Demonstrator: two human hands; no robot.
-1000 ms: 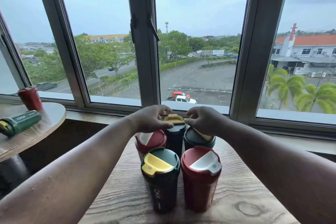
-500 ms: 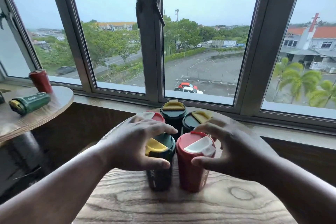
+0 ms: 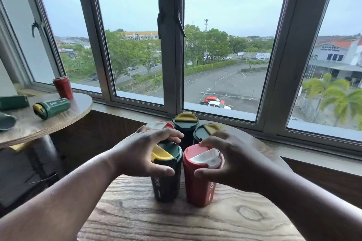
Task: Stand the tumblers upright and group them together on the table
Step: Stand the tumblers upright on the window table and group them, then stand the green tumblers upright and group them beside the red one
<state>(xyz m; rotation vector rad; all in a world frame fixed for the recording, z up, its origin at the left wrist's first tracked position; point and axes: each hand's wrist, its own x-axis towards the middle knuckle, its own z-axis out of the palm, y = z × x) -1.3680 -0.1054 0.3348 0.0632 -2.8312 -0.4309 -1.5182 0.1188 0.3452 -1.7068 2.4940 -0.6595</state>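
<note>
Tumblers stand upright in a tight cluster on the round wooden worktop (image 3: 176, 219) below the big window (image 3: 225, 45), five of them in all. Largest in view is that window, its grey frames splitting a scene of car park, trees and buildings. Next comes the near worktop, its grain running across the bottom of the view, and a second round worktop (image 3: 58, 121) off to the left.

In the cluster's front row, a dark green tumbler (image 3: 166, 184) with a yellow flap in its lid stands just beside a red tumbler (image 3: 200, 188) with a white flap. Behind them are three more: a red one (image 3: 159, 124) at back left, mostly hidden, a green one (image 3: 185, 125) in the middle, and another green one (image 3: 203, 132) at back right.

The left hand (image 3: 143, 154) is curled around the top of the front green tumbler, thumb on the near side and fingers over the far rim. The right hand (image 3: 231, 159) cups the lid of the front red tumbler the same way, thumb near, fingertips on the far edge.

On the left worktop a red tumbler (image 3: 63, 87) stands upright near the window, a green tumbler (image 3: 52, 107) lies on its side, and two further green ones (image 3: 11, 101) lie at the left edge, only partly in view.
</note>
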